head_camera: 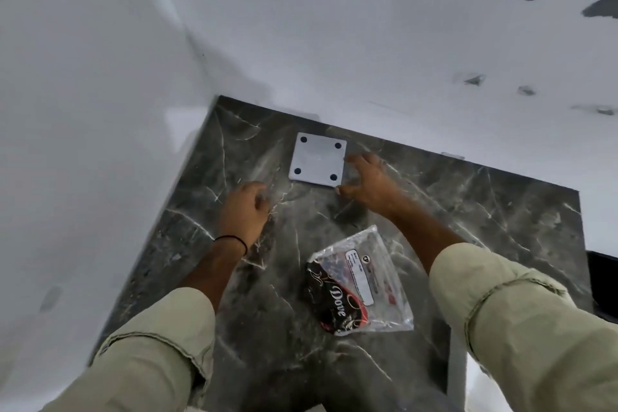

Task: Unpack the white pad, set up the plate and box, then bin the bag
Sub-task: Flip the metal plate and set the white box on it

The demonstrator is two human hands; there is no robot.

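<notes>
A square white plate (317, 159) with a dark round hole at each corner lies flat on the dark marble counter (468, 211), close to the back wall. My right hand (368, 182) hovers at the plate's right edge, fingers spread, fingertips touching or nearly touching its side. My left hand (245, 207) rests loosely curled on the counter to the plate's lower left, holding nothing. A clear plastic bag (363, 281) with a white label and a black-and-red "Dove" printed item inside lies near the counter's front, between my forearms.
White walls meet in a corner behind and to the left of the counter. The counter's left edge drops off by my left arm. A dark gap (602, 288) shows beyond the counter's right edge.
</notes>
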